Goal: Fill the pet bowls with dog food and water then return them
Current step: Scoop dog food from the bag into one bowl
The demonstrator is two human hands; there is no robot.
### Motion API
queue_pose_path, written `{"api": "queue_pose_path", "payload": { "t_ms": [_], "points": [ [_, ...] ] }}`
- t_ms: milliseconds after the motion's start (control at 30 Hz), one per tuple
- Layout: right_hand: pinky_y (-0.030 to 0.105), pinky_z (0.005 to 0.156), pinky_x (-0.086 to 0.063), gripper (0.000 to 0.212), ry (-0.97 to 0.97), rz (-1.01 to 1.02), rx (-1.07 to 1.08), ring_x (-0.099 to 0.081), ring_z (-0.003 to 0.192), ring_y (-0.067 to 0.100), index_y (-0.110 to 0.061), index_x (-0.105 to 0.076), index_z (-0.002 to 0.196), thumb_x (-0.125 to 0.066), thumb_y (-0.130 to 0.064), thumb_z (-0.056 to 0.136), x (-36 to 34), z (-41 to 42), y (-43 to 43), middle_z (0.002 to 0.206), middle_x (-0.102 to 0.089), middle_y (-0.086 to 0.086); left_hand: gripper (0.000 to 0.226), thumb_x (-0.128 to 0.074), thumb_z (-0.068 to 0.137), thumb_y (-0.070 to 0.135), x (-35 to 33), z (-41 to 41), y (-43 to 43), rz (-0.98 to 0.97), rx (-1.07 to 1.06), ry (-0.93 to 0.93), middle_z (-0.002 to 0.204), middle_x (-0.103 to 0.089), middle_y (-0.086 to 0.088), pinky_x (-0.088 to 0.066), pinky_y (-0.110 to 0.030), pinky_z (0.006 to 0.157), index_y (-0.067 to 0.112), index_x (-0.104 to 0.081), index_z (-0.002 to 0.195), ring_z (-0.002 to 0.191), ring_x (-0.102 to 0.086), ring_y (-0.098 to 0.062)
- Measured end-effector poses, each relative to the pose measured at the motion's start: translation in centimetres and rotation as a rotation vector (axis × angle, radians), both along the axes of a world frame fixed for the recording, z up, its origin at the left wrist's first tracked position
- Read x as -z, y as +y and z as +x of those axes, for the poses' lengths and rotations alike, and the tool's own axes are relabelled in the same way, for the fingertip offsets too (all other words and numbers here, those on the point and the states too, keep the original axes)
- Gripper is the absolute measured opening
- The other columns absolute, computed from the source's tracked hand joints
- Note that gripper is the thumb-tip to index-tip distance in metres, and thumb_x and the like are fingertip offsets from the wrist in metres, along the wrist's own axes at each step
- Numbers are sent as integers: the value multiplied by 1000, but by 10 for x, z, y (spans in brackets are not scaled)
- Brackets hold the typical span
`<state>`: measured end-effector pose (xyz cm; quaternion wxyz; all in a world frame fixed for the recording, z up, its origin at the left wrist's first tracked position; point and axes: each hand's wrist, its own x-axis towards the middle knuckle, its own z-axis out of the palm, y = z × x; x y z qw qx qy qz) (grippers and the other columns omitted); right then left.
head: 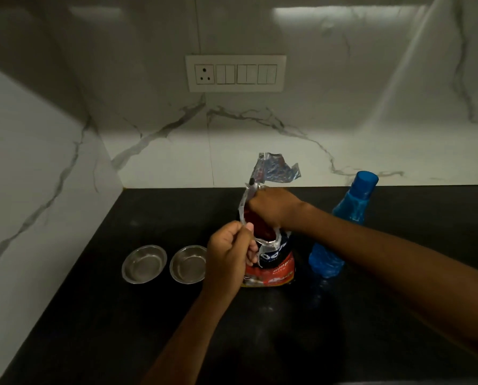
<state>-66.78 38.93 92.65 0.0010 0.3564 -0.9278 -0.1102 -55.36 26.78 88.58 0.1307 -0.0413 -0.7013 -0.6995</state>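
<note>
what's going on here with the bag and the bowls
A person is opening a dog food bag that stands upright on a black counter. The left hand pinches the bag's open edge, and the right hand reaches into the opening, its fingers hidden. A steel bowl and a second bowl sit empty left of the bag. A capped blue bottle stands on its right.

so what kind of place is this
Most likely a home kitchen: a dark stone countertop meets a marble-look backsplash, and a socket-and-switch panel is set in that wall.
</note>
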Motion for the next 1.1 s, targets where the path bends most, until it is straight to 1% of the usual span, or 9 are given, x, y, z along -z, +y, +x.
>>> {"api": "queue_pose_path", "payload": {
  "t_ms": [100,200,300,400,533,667,833,933,1100],
  "points": [
    [26,76,-39,21,-245,-249,93,-58,94,20,-8,-64,116,-57,-13,96,9,2,5,102,-59,6,34,-50,99,8,0,3,0,34,28,11,52,-56,1,-43,-17,46,-4,-56,68,45,-51,-6],
    [32,70,-51,10,-395,-370,238,-67,82,23,-8,-65,88,-58,-13,93,23,-1,10,88,-67,9,33,-49,99,8,1,4,1,32,66,23,53,-56,2,-43,-17,48,3,-56,67,48,-51,-6],
    [42,70,-56,17,-455,-544,402,-66,69,25,4,-69,83,-55,-5,89,26,-1,19,81,-70,21,32,-50,98,5,1,5,0,41,58,30,54,-57,1,-43,-16,49,4,-57,67,49,-51,-6],
    [32,51,-47,20,-469,-777,528,-56,51,18,4,-68,75,-53,3,88,21,4,30,61,-62,15,32,-51,97,4,0,3,-2,49,24,30,53,-57,0,-43,-16,49,2,-58,66,49,-52,-7],
    [18,38,-38,24,-543,-1029,642,-47,39,12,-5,-70,75,-53,7,88,19,12,39,46,-55,2,32,-52,97,6,1,3,-4,23,19,31,54,-58,0,-43,-21,49,3,-58,65,50,-52,-11],
    [16,33,-35,17,-595,-1197,708,-46,31,8,-1,-72,91,-56,5,91,20,13,45,43,-58,2,33,-54,96,7,0,2,-3,9,4,24,54,-59,1,-43,-21,49,5,-58,64,48,-53,-9],
    [23,39,-47,27,-312,-1102,628,-61,42,16,0,-74,98,-52,10,86,17,10,43,67,-71,17,33,-55,97,10,0,0,-4,-7,4,1,52,-57,1,-43,-20,45,8,-58,64,47,-53,-9],
    [32,59,-60,27,-148,-954,478,-72,66,21,-5,-75,103,-54,4,89,16,10,39,86,-76,15,32,-55,97,10,0,2,-5,-16,-4,-7,52,-58,1,-44,-19,45,6,-58,65,46,-53,-8],
    [29,69,-56,30,-27,-834,353,-70,76,20,-9,-76,106,-57,1,86,16,13,36,90,-76,10,33,-55,97,10,1,1,-5,-19,-14,-13,52,-58,1,-43,-20,45,6,-58,65,45,-53,-9]
  ]
}}
